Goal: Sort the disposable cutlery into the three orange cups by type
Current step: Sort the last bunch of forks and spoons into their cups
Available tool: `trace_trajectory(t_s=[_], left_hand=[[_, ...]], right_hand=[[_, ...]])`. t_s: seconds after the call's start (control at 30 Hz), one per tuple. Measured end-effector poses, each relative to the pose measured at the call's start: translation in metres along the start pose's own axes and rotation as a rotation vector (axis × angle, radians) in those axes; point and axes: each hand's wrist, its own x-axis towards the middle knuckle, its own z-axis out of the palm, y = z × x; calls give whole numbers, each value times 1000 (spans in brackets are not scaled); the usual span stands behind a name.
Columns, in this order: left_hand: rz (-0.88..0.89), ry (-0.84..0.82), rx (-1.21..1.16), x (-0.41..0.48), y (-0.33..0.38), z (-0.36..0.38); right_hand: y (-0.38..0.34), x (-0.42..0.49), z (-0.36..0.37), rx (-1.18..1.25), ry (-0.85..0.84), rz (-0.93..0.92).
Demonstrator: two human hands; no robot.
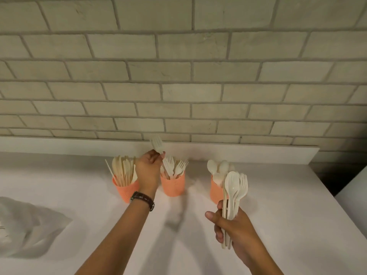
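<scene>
Three orange cups stand in a row on the white counter. The left cup [125,190] holds knives, the middle cup [173,186] holds forks, and the right cup [216,192] holds spoons. My left hand [148,169] is between the left and middle cups and pinches a pale fork [156,143], tines up, just above and left of the middle cup. My right hand [231,225] grips a bundle of mixed cutlery [235,192], spoons and forks showing, in front of the right cup and partly hiding it.
A crumpled clear plastic bag [25,225] lies at the left of the counter [99,225]. A brick wall [178,76] rises behind a low white ledge. The counter ends at the right, with a dark gap [337,175] beyond its edge.
</scene>
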Motion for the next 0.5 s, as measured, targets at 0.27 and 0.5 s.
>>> trace_trajectory(t_s=[0.27,0.5], left_hand=[[63,-81,506,-4,-63,20],[110,52,379,-42,-39,2]], right_hand=[[0,1,-2,-41,-5,-18],[-5,-3,6,-44,-26,-30]])
